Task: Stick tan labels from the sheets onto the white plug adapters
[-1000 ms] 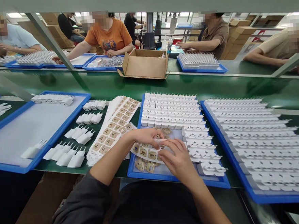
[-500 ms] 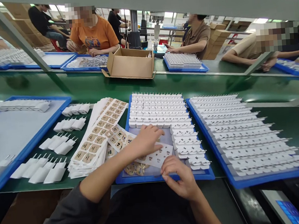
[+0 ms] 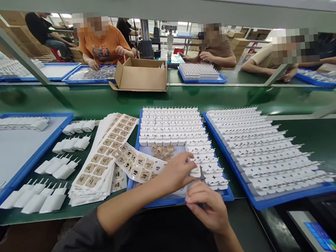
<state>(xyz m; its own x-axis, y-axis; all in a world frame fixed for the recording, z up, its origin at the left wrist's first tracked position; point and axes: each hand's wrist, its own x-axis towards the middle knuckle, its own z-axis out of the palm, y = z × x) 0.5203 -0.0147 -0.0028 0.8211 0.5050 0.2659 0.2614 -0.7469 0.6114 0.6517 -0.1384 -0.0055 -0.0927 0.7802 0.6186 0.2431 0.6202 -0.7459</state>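
Observation:
My left hand (image 3: 178, 172) reaches over the middle blue tray (image 3: 177, 203), its fingers curled onto a white plug charger (image 3: 195, 171) beside the right-hand rows. Closer to the front edge, my right hand (image 3: 208, 204) has thumb and fingers pinched together; whatever is between them is too small or hidden to name. Under my left forearm lies a partly used sheet of tan stickers (image 3: 142, 165). Behind my left hand is a small heap of loose tan pieces (image 3: 162, 152). White plug chargers (image 3: 171, 127) stand pins-up in rows at the tray's back.
Stacked sticker sheets (image 3: 101, 157) and loose chargers (image 3: 57, 166) lie left, next to another blue tray (image 3: 15, 159). A full charger tray (image 3: 256, 204) sits right. Across the green bench are an open cardboard box (image 3: 141, 80) and several people. A metal beam (image 3: 159, 7) crosses overhead.
My left hand has moved right, from the sticker sheet to a charger. Loose tan pieces now show behind it. My right hand stays pinched near the front edge. The view has shifted slightly.

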